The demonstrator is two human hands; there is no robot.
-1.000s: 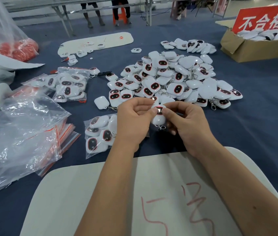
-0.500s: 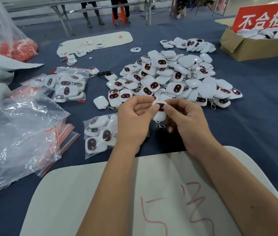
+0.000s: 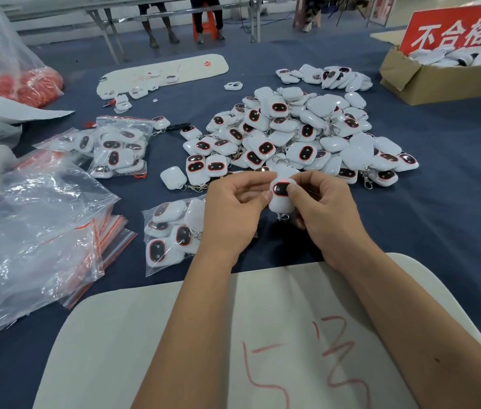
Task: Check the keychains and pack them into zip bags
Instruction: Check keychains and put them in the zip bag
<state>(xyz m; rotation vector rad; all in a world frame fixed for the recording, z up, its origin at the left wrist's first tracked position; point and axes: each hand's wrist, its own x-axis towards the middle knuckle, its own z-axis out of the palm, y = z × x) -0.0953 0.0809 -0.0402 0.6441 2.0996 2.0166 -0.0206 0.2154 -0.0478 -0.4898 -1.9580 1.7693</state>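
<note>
Both hands hold one white keychain [image 3: 281, 199] with a dark red-rimmed oval face, its metal clip hanging below. My left hand [image 3: 233, 208] pinches its left side, my right hand [image 3: 319, 208] pinches the right side with the thumb by the face. A big pile of loose keychains [image 3: 298, 137] lies just beyond on the blue cloth. A zip bag [image 3: 168, 231] holding several keychains lies left of my left hand. Another filled zip bag [image 3: 118, 146] lies farther left.
A stack of empty red-striped zip bags [image 3: 109, 234] under a large clear plastic bag [image 3: 32, 231] lies at the left. A cardboard box [image 3: 440, 78] with a red sign sits at the back right. A white board [image 3: 174, 335] with red marks is nearest me.
The hands have turned the keychain slightly between the fingertips; its dark face now shows more fully and higher between the thumbs. Nothing else moved.
</note>
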